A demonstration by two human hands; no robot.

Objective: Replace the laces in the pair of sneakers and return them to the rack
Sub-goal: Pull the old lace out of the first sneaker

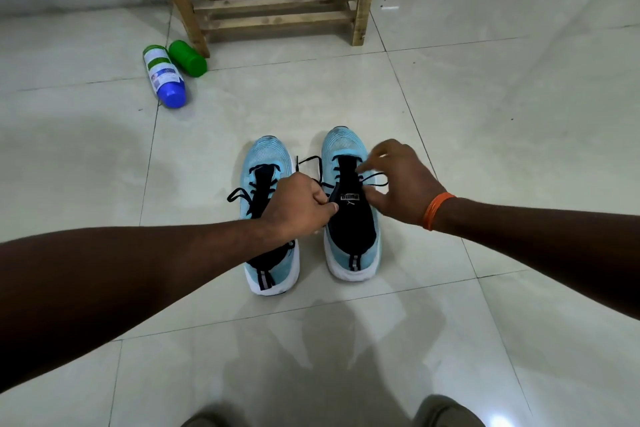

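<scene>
Pale blue mesh and black tongues mark the two sneakers standing side by side on the glossy tiled floor (485, 114), toes pointing away from us and white heels towards us. Our left hand (298, 204) reaches across the left sneaker (266, 156), hiding its middle, with the fingers curled in tight. Thumb and forefinger pinch a black lace (308, 159) at the inner edge of the right sneaker's tongue (349, 215), which carries a Puma label. Our right hand (401, 184), an orange wristband (437, 210) at its wrist, hovers over the right sneaker (341, 146) with its fingers arched and spread. Forefinger and thumb sit on either side of a loop of that lace on the shoe's outer side, but we cannot tell whether they actually grip it. The left sneaker's lace (239, 192) trails loose over its outer side. Beyond the shoes, well apart from them, the wooden rack (277, 3) stands against the wall. Near its left leg lie a white bottle with a blue cap (162, 78) and, just beside it, a green bottle (188, 57).
</scene>
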